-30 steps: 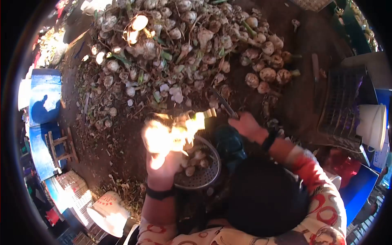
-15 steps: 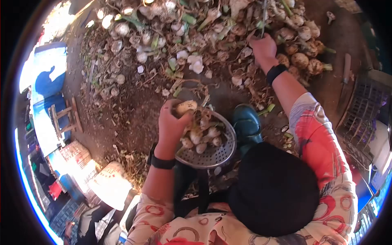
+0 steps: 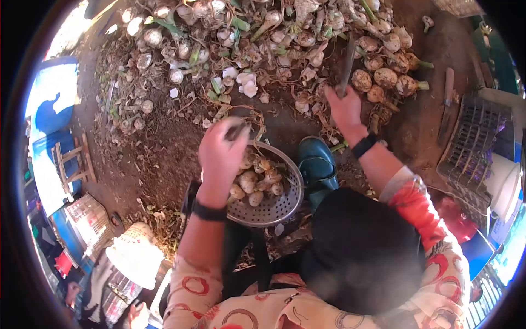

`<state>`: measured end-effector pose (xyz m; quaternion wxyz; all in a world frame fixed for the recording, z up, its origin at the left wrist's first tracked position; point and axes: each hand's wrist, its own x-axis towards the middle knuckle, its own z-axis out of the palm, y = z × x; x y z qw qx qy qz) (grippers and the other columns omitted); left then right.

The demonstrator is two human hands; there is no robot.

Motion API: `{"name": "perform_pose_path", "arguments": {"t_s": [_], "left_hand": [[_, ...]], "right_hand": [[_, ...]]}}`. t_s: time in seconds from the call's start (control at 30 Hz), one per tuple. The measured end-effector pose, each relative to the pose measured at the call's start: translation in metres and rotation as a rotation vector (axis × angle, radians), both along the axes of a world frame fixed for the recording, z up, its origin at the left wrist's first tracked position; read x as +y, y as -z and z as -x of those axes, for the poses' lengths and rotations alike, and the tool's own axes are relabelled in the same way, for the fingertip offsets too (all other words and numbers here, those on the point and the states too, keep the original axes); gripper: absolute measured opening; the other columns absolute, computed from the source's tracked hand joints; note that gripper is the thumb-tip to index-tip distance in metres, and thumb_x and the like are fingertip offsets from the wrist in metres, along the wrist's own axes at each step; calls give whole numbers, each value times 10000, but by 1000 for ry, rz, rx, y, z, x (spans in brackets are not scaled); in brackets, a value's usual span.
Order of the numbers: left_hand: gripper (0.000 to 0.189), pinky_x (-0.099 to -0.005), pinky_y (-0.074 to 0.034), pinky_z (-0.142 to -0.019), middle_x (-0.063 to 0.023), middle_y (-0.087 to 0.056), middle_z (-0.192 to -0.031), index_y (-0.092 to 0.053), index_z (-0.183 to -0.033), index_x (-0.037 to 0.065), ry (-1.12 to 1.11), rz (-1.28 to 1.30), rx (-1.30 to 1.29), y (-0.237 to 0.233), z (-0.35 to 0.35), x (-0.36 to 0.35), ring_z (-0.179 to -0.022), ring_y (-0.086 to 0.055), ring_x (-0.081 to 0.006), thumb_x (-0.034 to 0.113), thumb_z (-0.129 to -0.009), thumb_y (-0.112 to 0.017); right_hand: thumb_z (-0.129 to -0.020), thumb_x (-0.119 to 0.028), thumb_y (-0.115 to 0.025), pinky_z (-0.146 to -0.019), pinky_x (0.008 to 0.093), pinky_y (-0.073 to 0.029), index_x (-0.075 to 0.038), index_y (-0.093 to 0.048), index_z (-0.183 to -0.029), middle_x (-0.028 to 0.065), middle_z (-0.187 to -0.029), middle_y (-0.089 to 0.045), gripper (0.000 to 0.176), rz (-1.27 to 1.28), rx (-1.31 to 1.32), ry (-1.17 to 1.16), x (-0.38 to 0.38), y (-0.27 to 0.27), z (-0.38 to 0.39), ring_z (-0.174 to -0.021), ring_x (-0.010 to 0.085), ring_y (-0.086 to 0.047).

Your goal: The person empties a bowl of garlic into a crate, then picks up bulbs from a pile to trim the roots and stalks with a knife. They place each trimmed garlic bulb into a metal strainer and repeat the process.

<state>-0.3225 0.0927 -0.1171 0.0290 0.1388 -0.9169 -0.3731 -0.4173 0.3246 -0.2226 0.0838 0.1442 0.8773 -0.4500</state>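
Note:
My right hand [image 3: 346,109] is closed round the handle of a knife [image 3: 348,66], whose blade points up and away from me beside the heap. My left hand [image 3: 222,149] is over the left rim of a metal colander [image 3: 274,211]. Its fingers are smeared by motion, and a dark gap shows between thumb and fingers; whether anything is in them I cannot make out. Several trimmed garlic bulbs [image 3: 255,183] lie in the colander. Just beyond my right hand sit more garlic bulbs [image 3: 385,78], some with cut stems.
A wide heap of garlic [image 3: 219,38] with dry stalks spreads across the ground ahead. A green boot [image 3: 318,170] stands right of the colander. Another knife [image 3: 447,96] and a plastic crate [image 3: 471,148] lie at right. A wooden stool [image 3: 74,164] and baskets [image 3: 137,249] stand at left.
The bulb held in my left hand no longer shows there; that hand has shifted left and blurred. My right hand with the knife has come down, closer to me. The view has shifted slightly.

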Motion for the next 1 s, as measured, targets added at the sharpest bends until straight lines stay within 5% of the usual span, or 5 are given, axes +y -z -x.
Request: {"name": "perform_pose_path", "arguments": {"t_s": [0.23, 0.53, 0.63, 0.77, 1.0], "left_hand": [[245, -418, -464, -599, -146, -605, -753, -580, -917, 50, 49, -39, -201, 39, 112, 99, -726, -587, -326, 190, -719, -539], [141, -365, -449, -568, -107, -607, -665, -639, -693, 105, -68, 243, -200, 133, 165, 106, -677, -609, -239, 94, -704, -499], [114, -369, -455, -586, -138, -600, -667, -634, -705, 59, 83, 186, -149, 112, 134, 98, -678, -602, -283, 132, -668, -553], [276, -390, -441, -625, -194, -561, -710, -586, -730, -16, 15, -706, -284, 33, 62, 85, -731, -563, -357, 221, -599, -639], [486, -369, -443, -685, -223, -560, -807, -397, -1092, -41, 95, -683, 35, -3, 7, 83, -784, -555, -359, 31, -632, -537]], "right_hand": [[-811, -174, -518, -639, 271, -420, 10, -572, -876, 58, -760, -582, 203, 487, -60, -81, 38, -7, -40, -669, 133, -511], [-790, -168, -560, -731, 288, -411, 73, -507, -1037, 99, -974, -559, 350, 148, -241, -114, 91, 22, -31, -815, 172, -518], [-792, -199, -567, -726, 294, -410, 78, -500, -1031, 99, -949, -555, 372, 106, -221, -110, 85, 9, -23, -800, 176, -514], [-803, -263, -568, -654, 279, -419, 48, -507, -968, 75, -815, -548, 358, 321, -122, -113, 62, -48, -6, -713, 145, -505], [-771, -224, -615, -596, 249, -414, -11, -515, -901, 31, -728, -531, 269, 790, -246, -313, 18, -101, -21, -661, 113, -502]]}}
